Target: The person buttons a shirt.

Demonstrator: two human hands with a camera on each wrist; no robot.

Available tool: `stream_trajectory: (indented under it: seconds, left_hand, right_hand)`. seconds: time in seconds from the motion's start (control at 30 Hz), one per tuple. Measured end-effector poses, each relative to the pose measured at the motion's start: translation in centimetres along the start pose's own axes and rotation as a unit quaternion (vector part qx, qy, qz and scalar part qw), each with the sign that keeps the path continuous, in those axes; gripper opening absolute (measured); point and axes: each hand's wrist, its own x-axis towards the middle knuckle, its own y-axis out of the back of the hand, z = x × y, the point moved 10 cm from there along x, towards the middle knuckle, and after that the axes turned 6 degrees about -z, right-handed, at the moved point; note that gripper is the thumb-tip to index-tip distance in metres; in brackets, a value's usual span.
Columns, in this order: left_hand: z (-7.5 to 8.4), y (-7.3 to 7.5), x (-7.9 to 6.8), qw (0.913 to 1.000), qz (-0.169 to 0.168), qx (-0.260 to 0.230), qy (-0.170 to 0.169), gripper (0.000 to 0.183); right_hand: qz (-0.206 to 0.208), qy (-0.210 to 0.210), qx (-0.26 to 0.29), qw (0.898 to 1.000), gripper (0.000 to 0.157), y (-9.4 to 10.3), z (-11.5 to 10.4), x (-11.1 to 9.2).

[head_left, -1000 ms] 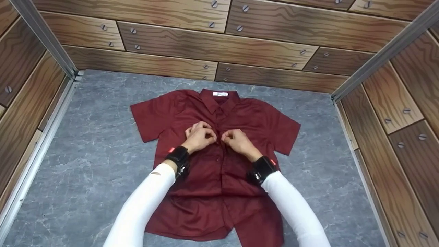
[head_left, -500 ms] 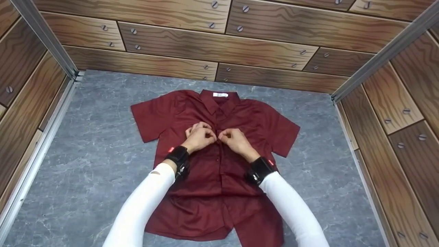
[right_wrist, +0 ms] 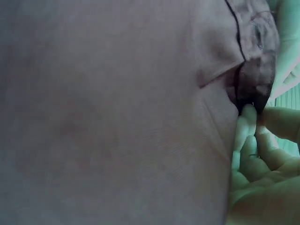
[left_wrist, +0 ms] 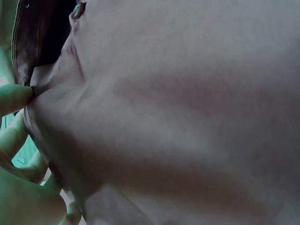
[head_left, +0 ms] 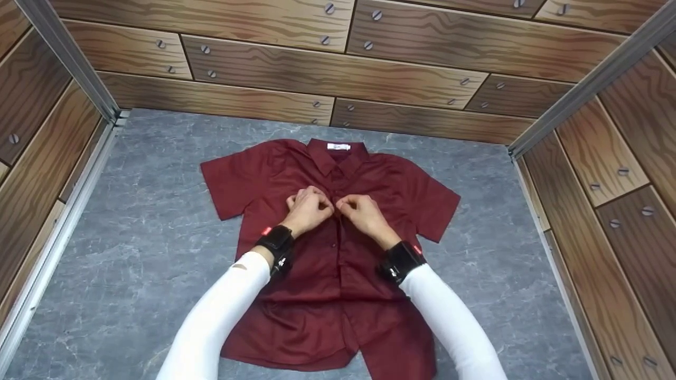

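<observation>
A dark red short-sleeved button-up shirt [head_left: 306, 274] lies front up, its collar [head_left: 338, 158] at the far end. My left hand [head_left: 309, 211] pinches the cloth at the front opening, chest high. Close beside it, my right hand [head_left: 365, 215] pinches the other front edge, and the fingertips of both hands nearly meet. In the left wrist view, thumb and finger grip the shirt's edge below a small button [left_wrist: 78, 10]. The right wrist view shows fingers at the placket [right_wrist: 255, 70], near a buttonhole. Whatever lies between the fingertips is mostly hidden.
The shirt lies on a grey marbled surface [head_left: 148, 221]. Wood-patterned panels [head_left: 296, 68] stand at the back and both sides, joined by metal rails [head_left: 560, 100]. Another small button [head_left: 333, 245] shows lower on the shirt front.
My right hand has moved slightly left, closer to my left hand, drawing the shirt's right side a little inward. The left hand has stayed almost in place.
</observation>
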Motion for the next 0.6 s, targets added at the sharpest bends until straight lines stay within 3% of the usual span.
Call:
stream_trajectory:
  seconds: [0.27,0.6]
  left_hand:
    - [-0.32,0.56,0.00,0.9988,0.006,-0.046,0.019,0.013]
    - [-0.29,0.43,0.01,0.9982,-0.004,-0.058,0.018,0.016]
  right_hand:
    - [0.017,0.039,-0.015,0.999,0.012,0.19,-0.72,-0.24]
    - [0.033,0.059,-0.045,0.997,0.011,-0.10,-0.93,-0.40]
